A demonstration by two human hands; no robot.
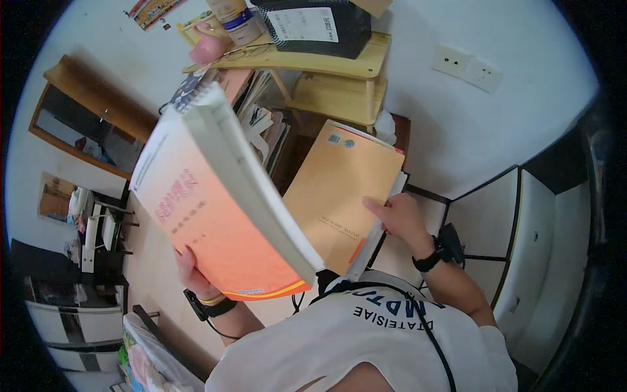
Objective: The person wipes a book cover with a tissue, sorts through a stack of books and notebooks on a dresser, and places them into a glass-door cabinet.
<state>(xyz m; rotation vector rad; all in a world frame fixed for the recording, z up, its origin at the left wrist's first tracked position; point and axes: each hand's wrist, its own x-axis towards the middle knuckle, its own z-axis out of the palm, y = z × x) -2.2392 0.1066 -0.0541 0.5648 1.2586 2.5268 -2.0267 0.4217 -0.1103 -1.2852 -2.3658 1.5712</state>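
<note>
My left hand (189,269) grips the lower left edge of a thick book (219,212) with an orange-pink cover, tilted so its white page edges face right. It may be several books together; I cannot tell. My right hand (406,222) is closed on the right edge of a tan book (339,189), thumb on the cover. White and dark edges under that cover suggest more books or papers beneath it. The two held bundles overlap in view, the orange one in front. Both wrists wear black bands.
Ahead stands a small wooden shelf (313,63) with a black box (320,29), a pink ornament (208,47), a tub (236,23) and glasses on top. Papers and books (258,124) stand below it. White drawers (522,248) are at the right, a bed (153,353) at the lower left.
</note>
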